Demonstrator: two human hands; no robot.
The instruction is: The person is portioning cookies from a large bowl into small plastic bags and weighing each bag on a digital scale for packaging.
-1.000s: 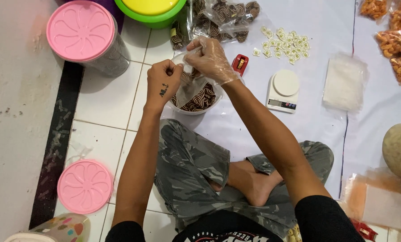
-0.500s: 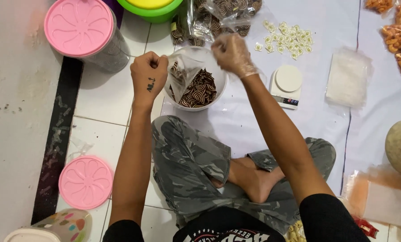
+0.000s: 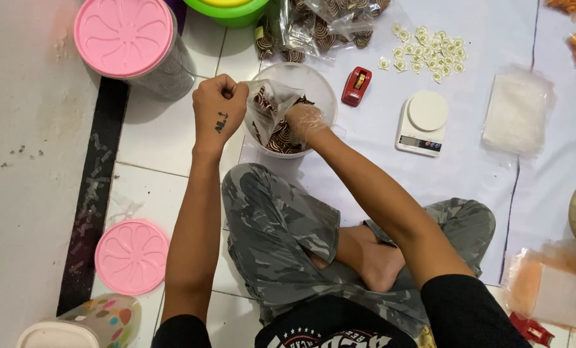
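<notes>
White floor tiles (image 3: 165, 145) with grey grout carried the work, half covered by a pale plastic sheet (image 3: 468, 167) spread to the right, and a dark strip (image 3: 94, 174) ran down the left beside a rough grey slab (image 3: 24, 161). At the centre, the bare left hand (image 3: 218, 111) was clenched into a fist, its fingers pinching the rim of a small clear plastic bag (image 3: 268, 106) partly filled with brown-and-cream swirl cookies. The right hand (image 3: 304, 121), in a thin clear glove, was sunk into a round white plastic tub (image 3: 323, 84) of the same cookies; whether its fingers gripped any I could not tell, since they were hidden among the pieces. The bag hung open over the tub's left side, touching the gloved hand.

Just beside the tub lay a small red tape dispenser (image 3: 356, 86), and further right a white digital kitchen scale (image 3: 421, 122), with scattered little cream-and-yellow stickers (image 3: 426, 55) above it. A stack of empty clear bags (image 3: 516, 113) lay right of the scale. Sealed bags of swirl cookies (image 3: 320, 26) rested behind the tub, near a green bucket (image 3: 233, 11). A clear jar with a pink flower-patterned lid (image 3: 123, 35) stood at upper left, and a loose pink lid (image 3: 131, 256) lay near the left elbow. Crossed legs in camouflage trousers (image 3: 281, 232) filled the foreground.
</notes>
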